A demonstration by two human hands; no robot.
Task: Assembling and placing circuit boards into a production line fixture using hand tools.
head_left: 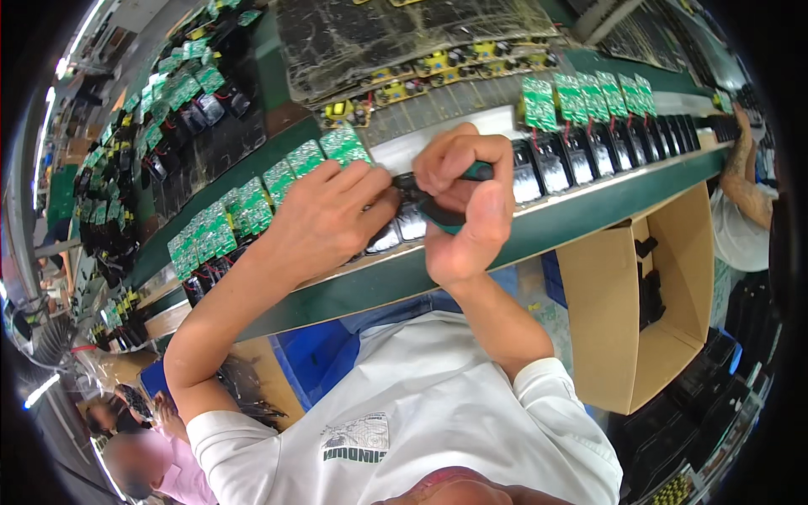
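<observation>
My right hand [475, 198] is closed around a hand tool with dark green and black handles [444, 217], which look like those of pliers; its working end is hidden. My left hand [332, 215] sits just left of it, fingers curled down over a black casing [383, 240] in the row. What those fingertips pinch is hidden. Beside and behind the left hand, green circuit boards [278, 181] lean upright against the row. More green boards [572, 99] stand to the right, joined by red wires to open black casings [581, 160].
A dark green bench edge [547, 223] runs along my front. Behind the row lies a worn dark mat [379, 42] with yellow-topped boards [438, 63] along it. At right are an open cardboard box [602, 311] holding black parts and another person's arm [741, 160]. A blue bin [316, 358] sits below.
</observation>
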